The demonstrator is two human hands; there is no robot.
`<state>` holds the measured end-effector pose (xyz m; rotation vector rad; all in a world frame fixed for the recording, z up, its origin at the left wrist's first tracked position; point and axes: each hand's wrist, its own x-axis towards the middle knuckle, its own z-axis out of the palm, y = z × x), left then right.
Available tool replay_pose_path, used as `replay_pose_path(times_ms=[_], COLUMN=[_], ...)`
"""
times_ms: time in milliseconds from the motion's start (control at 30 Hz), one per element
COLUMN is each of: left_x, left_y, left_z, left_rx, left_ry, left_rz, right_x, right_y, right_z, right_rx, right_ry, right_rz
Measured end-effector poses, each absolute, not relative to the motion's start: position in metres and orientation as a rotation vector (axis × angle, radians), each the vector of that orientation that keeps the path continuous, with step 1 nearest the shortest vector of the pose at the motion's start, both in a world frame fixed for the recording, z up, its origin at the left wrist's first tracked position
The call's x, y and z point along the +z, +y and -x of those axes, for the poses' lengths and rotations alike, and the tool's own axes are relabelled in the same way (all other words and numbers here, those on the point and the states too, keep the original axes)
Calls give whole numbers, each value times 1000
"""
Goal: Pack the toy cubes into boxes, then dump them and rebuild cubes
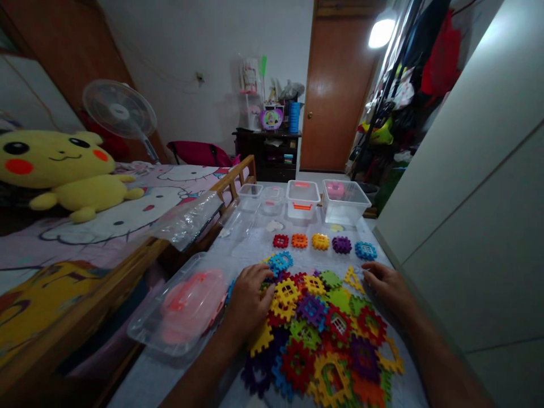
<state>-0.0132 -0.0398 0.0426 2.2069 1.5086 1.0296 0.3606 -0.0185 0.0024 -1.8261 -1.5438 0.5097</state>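
Note:
A heap of colourful plastic interlocking building tiles (312,309), notched along their edges, covers the near part of the table. At its left edge lies my left hand (250,292), fingers loosely bent and thumb apart, touching the pile near yellow tiles (287,290). My right hand (385,279) hovers at the pile's right side, fingers slightly apart, beside a yellow triangular tile (353,279). No tile shows in either hand. Behind the heap stand small sorted stacks: red (281,241), orange (300,241), yellow (320,242), purple (341,245) and blue (366,250).
Clear plastic boxes (346,204) line the table's far end. A transparent lid (153,334) over something pink lies at the left. A wooden bed rail (102,289) borders that side; a white cabinet (476,226) rises at the right.

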Motion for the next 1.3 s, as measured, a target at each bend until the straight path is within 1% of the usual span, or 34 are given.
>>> replay_pose_path(times_ms=[100, 400, 567, 733, 967, 1167, 1300], left_x=[52, 62, 65, 67, 66, 79, 89], left_y=[-42, -32, -20, -23, -29, -20, -3], left_z=[10, -18, -3, 5, -17, -29, -51], left_rx=[911, 578, 532, 402, 254, 262, 226], left_ry=[1454, 1178, 1264, 1326, 1420, 1519, 1407], left_rz=[-2269, -2474, -2474, -2474, -2487, -2466, -2486], right_x=[-5, -2, -3, -6, -3, 0, -3], right_y=[-17, -21, -22, -21, -23, -25, -24], right_z=[-360, -358, -359, -361, -359, -357, -358], right_rx=[435, 450, 449, 484, 479, 465, 489], right_ry=[-1484, -1432, -1428, -1418, -1418, -1376, -1371], right_rz=[1845, 1833, 1834, 1819, 1826, 1830, 1817])
